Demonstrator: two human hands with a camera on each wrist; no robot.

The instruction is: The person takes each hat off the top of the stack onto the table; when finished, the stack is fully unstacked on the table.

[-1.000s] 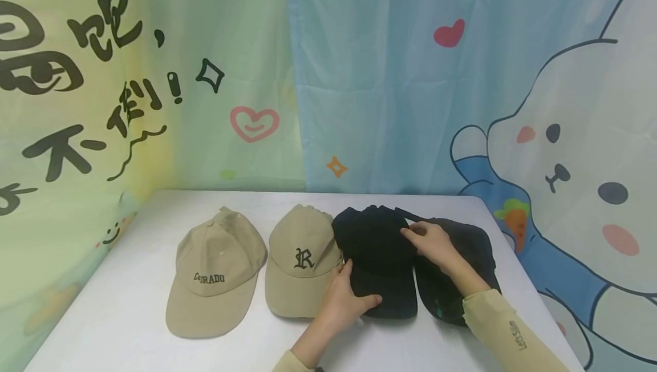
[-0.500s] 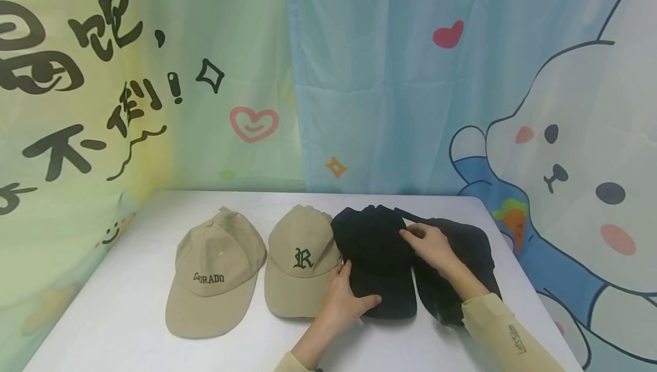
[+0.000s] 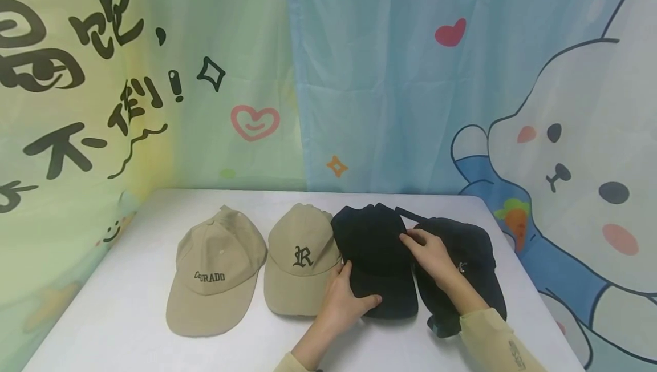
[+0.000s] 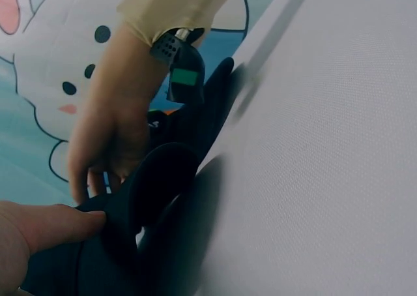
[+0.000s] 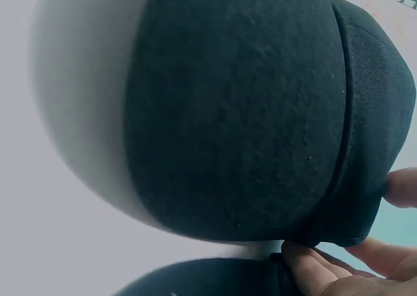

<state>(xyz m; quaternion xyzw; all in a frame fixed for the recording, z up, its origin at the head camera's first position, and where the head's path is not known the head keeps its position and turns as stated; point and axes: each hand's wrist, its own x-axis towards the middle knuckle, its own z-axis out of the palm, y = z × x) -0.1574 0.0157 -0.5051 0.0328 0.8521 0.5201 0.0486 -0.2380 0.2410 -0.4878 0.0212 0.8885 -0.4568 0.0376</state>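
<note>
A plain black cap [image 3: 366,241] lies third from the left, its brim toward me. My left hand [image 3: 339,298] is at its left side, thumb straight across the brim and index finger along the edge of the crown. In the left wrist view the thumb [image 4: 58,224] rests on the black fabric; the other fingers are out of sight. My right hand [image 3: 431,252] pinches the right side of the crown. In the right wrist view its fingers [image 5: 303,263] are at the lower edge, with the thumb against the crown.
Left of the black cap lie a tan cap with an R [image 3: 303,258] and another tan cap with lettering [image 3: 220,246]. Another black cap [image 3: 474,241] sits at the right, partly under my right forearm. The white table [image 3: 118,303] backs onto a printed curtain [image 3: 349,75].
My right wrist has turned slightly and the sleeve has shifted down, so a small pale mark on the rightmost cap now shows. The left hand and the caps stay about where they were.
</note>
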